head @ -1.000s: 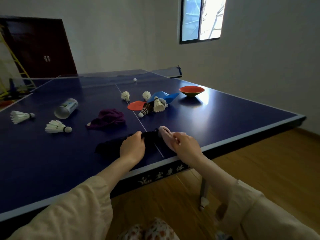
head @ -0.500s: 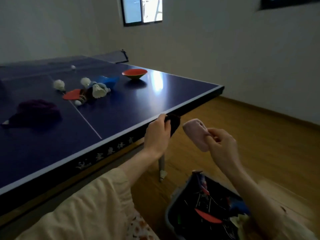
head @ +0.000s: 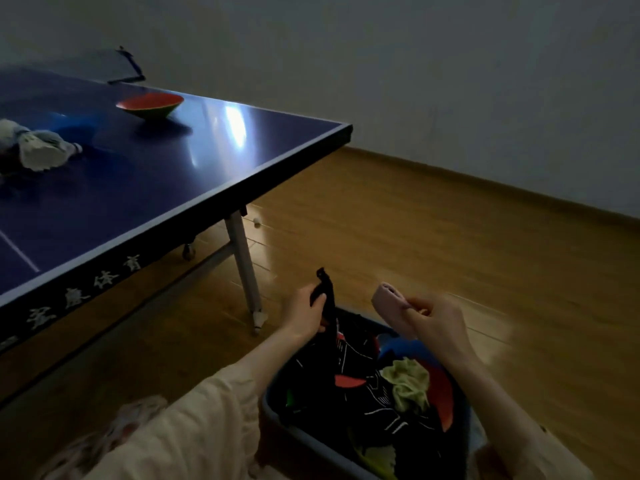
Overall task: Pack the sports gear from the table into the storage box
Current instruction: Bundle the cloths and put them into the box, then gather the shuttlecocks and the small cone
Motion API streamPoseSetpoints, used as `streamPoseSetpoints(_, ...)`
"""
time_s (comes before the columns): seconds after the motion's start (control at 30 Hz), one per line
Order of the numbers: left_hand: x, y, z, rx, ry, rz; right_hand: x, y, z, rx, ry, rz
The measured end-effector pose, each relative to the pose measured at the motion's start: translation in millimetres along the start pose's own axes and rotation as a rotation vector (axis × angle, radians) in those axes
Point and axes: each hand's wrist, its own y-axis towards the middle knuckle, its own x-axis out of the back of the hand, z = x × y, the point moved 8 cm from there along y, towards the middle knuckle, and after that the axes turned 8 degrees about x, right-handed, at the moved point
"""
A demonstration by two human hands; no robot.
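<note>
At the far left, on the blue surface point(head: 145, 174), lies a white shuttlecock point(head: 43, 152) on its side. A little to the right of it, further back, an orange bowl point(head: 150, 103) stands upright, well apart from the edge. A metal leg point(head: 244, 261) goes down from the surface to the wooden floor point(head: 450, 244), and a small white ball point(head: 257, 221) lies on the floor behind this leg.

The left hand point(head: 303, 313) is over the near left rim of the storage box point(head: 311, 441); its fingers are curled around a black cloth point(head: 327, 292), which hangs down into the box. To the right, the right hand point(head: 433, 318) is above the box and its grip pinches a pink rolled cloth point(head: 386, 299) between thumb and fingers. The box stands on the floor beside the surface, and inside it are dark fabric with white lines, a light green cloth point(head: 408, 382) and red pieces.
</note>
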Motion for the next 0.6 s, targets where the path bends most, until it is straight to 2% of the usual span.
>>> streamPoseSetpoints(0.1,-30.7,2.0,16.5,0.096,-0.005,0.202,6.2,-3.1,-17.3,-0.038,-0.047,-0.006)
streamPoseSetpoints(0.2,-46.4,-3.7,13.6,0.040,0.132,0.302,-9.6,-3.2,-32.9,-0.075,-0.195,0.228)
streamPoseSetpoints(0.27,-48.2,-5.2,11.2,0.032,0.172,0.295,-20.1,-2.7,-46.1,-0.126,-0.251,0.332)
streamPoseSetpoints(0.43,-39.9,-1.3,18.9,0.086,0.167,0.308,-36.3,3.0,-42.4,-0.151,-0.201,0.317)
streamPoseSetpoints(0.6,-20.9,1.8,17.8,0.059,0.155,0.193,-67.1,16.1,-2.7,-0.064,-0.185,0.368)
